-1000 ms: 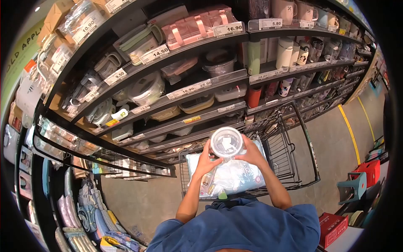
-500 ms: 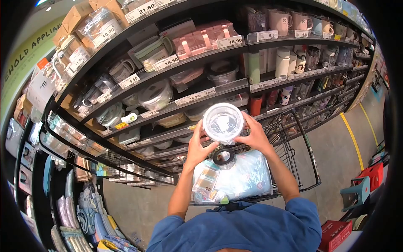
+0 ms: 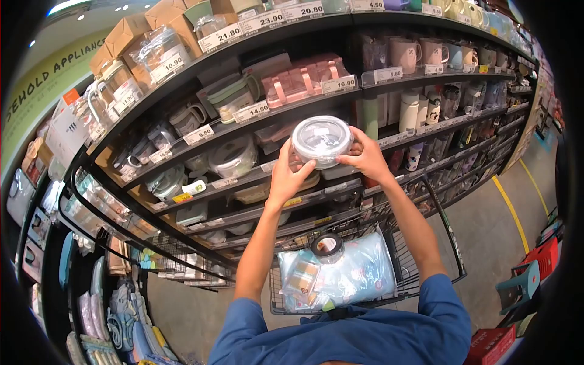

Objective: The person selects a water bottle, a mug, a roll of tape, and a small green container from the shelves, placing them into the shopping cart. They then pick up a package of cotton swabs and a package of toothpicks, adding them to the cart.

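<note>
A round clear food container [image 3: 321, 137] with a see-through lid and a pale grey rim is held up in front of the shelves. My left hand [image 3: 289, 176] grips its left side, thumb at the lower front. On the opposite side my right hand [image 3: 367, 157] is closed round it, thumb also at the front. Below, in the shopping cart [image 3: 420, 267], lies a plastic-wrapped light blue padded bundle [image 3: 359, 274]. On that bundle rest a roll of black tape [image 3: 327, 244] and a clear packet with brownish contents [image 3: 300, 277].
Shelves hold a pink lidded container set [image 3: 309, 76], a green-handled container [image 3: 234, 94], mugs [image 3: 403, 56] and tumblers [image 3: 409, 111]. Folded textiles [image 3: 129, 310] lie at lower left. A teal stool [image 3: 518, 286] and a red box [image 3: 490, 347] stand at right.
Both hands have raised the food container and moved it farther out toward the shelves. It has tilted, so its side now shows below the lid. The view has shifted slightly.
</note>
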